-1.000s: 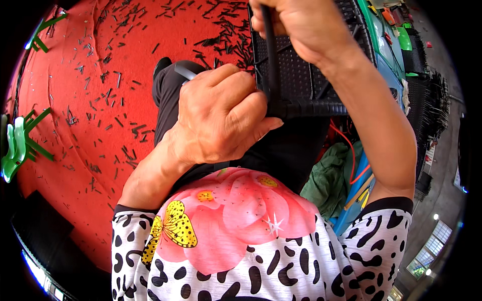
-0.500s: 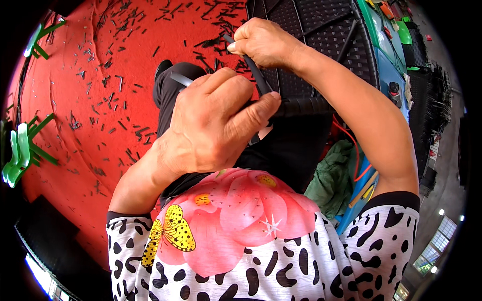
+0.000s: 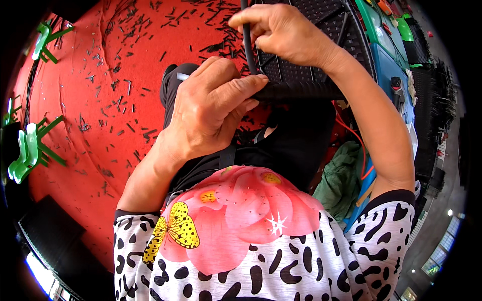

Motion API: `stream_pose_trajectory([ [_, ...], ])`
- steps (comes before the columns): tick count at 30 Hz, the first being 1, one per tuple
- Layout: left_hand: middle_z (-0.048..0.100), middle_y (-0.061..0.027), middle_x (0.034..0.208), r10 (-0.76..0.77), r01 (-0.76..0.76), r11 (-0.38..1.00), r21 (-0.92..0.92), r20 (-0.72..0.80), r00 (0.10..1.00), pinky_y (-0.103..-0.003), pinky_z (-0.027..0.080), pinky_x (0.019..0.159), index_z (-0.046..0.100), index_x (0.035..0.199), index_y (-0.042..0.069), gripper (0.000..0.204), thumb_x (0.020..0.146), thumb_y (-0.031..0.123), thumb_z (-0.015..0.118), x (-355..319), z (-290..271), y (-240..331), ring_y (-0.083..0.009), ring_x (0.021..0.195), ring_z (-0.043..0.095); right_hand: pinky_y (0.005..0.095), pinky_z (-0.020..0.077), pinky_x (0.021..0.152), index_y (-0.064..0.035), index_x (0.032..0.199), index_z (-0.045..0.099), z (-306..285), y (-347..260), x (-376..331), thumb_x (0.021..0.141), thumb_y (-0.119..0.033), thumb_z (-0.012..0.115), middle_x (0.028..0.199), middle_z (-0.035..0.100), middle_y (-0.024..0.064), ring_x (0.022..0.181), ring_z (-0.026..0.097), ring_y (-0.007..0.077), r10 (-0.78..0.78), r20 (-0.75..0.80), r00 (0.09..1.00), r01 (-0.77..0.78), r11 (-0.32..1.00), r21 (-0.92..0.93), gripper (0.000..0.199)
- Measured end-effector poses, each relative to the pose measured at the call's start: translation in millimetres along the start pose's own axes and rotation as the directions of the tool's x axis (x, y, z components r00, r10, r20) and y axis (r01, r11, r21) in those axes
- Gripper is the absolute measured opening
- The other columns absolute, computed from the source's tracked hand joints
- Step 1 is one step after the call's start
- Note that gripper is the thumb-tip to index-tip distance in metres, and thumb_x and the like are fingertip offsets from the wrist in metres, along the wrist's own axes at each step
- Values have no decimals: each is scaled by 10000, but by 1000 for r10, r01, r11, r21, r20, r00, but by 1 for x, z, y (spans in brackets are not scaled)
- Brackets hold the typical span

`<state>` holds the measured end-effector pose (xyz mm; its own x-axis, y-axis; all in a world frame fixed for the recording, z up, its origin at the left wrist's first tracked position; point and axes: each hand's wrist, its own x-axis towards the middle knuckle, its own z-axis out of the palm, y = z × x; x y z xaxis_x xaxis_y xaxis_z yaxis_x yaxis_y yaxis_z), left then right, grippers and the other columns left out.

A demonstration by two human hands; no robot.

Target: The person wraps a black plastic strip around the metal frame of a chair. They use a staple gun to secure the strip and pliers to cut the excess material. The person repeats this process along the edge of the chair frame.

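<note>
My left hand [image 3: 208, 108] is closed at the left end of a wrapped black edge [image 3: 301, 90], its thumb lying along the top. This edge belongs to a black woven wicker panel [image 3: 288, 67]. A pale, flat tip [image 3: 183, 77] sticks out behind the knuckles of that hand; the rest of it is hidden. Above, my right hand [image 3: 293, 35] has its fingers bent around a dark flat strip [image 3: 248, 47], which runs upright from beside my left thumb to the top of the picture.
Many short black offcuts [image 3: 119, 103] lie scattered on the red floor covering [image 3: 75, 165]. Green plastic pieces [image 3: 32, 150] stand at the left. On the right are a crumpled green cloth [image 3: 339, 175], an orange cord [image 3: 364, 150] and a blue surface [image 3: 386, 75] with items on it.
My right hand has moved up and a little right, its index finger now straighter, and the strip stands more upright. My left hand has shifted slightly; its thumb now lies on the wrapped edge.
</note>
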<state>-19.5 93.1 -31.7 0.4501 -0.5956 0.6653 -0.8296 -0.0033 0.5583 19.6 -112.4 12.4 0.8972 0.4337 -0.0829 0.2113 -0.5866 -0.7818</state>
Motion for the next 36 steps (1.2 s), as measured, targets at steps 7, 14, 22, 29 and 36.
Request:
stream_pose_trajectory([
  [7,555,-117,808,-53,54,998,-21,71,996,-312,449,634,639,1082,-31,329,756,11,647,0,-6,4,-238,712,548,421,483,639,-45,774,610,-5,11,-13,823,-108,547,720,494,139,676,573,303,-415,46,909,295,560,-774,102],
  [14,480,-88,743,-131,138,987,-80,85,988,-345,403,604,638,1093,21,357,738,-2,669,-2,-5,5,-248,678,496,335,503,623,20,824,650,-7,-5,-11,826,-76,534,695,646,110,650,628,223,8,5,1000,-7,976,-217,150],
  [22,477,-73,697,-85,85,996,27,22,996,-342,412,585,660,1035,31,366,672,-9,679,3,-1,8,-237,639,502,254,498,581,17,851,621,-8,-14,-14,833,-33,512,705,628,56,626,605,123,231,284,930,-329,870,368,121],
  [29,546,-99,751,-53,47,995,87,63,997,-299,414,543,664,1072,3,410,666,-38,703,4,-3,8,-202,636,536,248,492,587,-2,869,571,-1,-32,-13,870,-33,533,732,614,63,639,595,119,404,309,861,-501,780,376,49],
  [36,540,-86,740,-23,16,994,112,63,998,-302,402,548,661,1097,18,415,692,75,735,2,-6,8,-202,631,508,274,516,599,4,852,590,14,-14,-19,779,11,530,725,629,76,657,614,134,299,270,915,-394,806,442,95],
])
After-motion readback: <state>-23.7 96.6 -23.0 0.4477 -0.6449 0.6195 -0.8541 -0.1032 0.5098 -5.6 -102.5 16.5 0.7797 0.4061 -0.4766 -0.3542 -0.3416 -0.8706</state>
